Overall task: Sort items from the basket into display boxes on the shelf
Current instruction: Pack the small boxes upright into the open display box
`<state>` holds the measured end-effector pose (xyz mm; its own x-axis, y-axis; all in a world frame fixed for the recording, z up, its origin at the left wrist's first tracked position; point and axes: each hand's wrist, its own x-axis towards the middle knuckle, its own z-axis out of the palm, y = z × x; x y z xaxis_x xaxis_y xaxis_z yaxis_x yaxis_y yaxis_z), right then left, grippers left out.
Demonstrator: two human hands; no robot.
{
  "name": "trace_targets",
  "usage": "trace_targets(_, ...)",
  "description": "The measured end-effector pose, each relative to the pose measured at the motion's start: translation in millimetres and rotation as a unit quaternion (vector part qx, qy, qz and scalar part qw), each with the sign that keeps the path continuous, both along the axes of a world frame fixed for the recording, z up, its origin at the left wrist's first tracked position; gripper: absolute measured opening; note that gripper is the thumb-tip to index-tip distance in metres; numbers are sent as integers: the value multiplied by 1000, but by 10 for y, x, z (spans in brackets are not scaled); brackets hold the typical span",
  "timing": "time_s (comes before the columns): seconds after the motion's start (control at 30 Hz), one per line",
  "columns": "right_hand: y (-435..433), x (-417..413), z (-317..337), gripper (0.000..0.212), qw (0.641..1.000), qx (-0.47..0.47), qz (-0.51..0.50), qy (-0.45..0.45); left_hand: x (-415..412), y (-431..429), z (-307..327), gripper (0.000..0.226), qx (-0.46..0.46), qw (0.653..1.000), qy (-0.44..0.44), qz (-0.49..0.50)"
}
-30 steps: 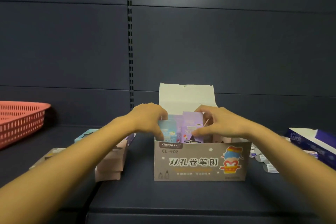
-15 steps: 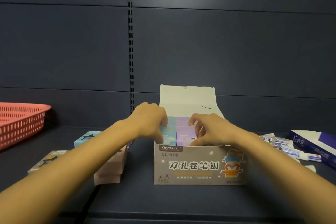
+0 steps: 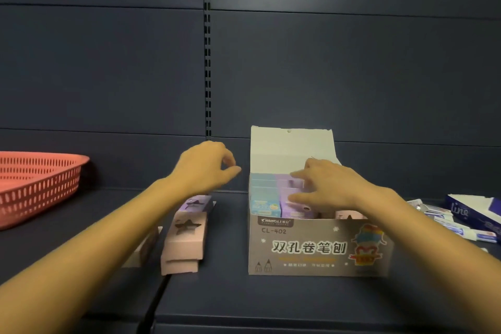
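Now, left grip (image 3: 206, 171) loosely curled, empty, beside display box (image 3: 320, 247), right grip (image 3: 328, 187) flat on purple packs (image 3: 284, 190).

Dim shelf lighting, soft focus, slight blur, wide-angle bending at edges

Shelf (image 3: 271, 304): dark, flat.
Basket (image 3: 40, 187): red, 9 o'clock.
Pink boxes (image 3: 185, 247): stacked, 7 o'clock.
Display box (image 3: 317, 249): open, 5 o'clock.
Tubes (image 3: 444, 221), blue box (image 3: 471, 211): 4 o'clock.
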<state>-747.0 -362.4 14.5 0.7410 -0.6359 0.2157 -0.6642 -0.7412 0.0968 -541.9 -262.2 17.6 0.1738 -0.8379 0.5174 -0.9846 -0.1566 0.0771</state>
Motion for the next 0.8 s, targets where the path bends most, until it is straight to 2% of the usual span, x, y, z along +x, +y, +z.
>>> trace_targets(0.17,244,343,157,36,991,-35,65,-109,606,241,-59,27,2,992,56,113)
trace_targets(0.4,534,1018,120,27,991,-10,88,-98,1300,538,-344,33,103,967,110,205)
trace_targets(0.53,657,1315,51,27,994,17,77,-82,1512,581,-516,56,164,956,116,215)
trace_targets(0.63,711,1436,15,36,995,65,62,-37,1647,603,-565,64,201,951,120,204)
trace_targets(0.8,803,1584,-101,80,988,140,-34,47,1777,727,-514,73,260,939,136,182)
